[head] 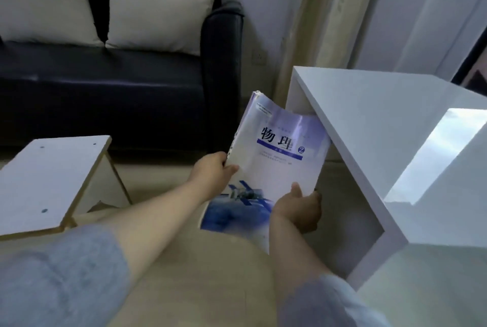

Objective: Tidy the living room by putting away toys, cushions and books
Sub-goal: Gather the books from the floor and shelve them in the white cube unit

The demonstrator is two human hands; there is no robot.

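Observation:
A blue-and-white textbook (276, 147) with a satellite picture on its cover is held tilted in the middle of the view. My left hand (210, 174) grips its left edge and my right hand (297, 208) grips its lower right corner. The book's right edge reaches under the top of a white open-sided cabinet (369, 142), at the mouth of its dark inner space. Two cream cushions, a large one (44, 2) and a smaller one (155, 16), lean upright against the back of the dark sofa (105, 89).
A low white board table (44, 181) with raw edges stands at the left, over a pale wood floor. A curtain (303, 23) and a wall socket (258, 56) lie behind the cabinet. The sofa's armrest (224, 63) is close to the cabinet's far corner.

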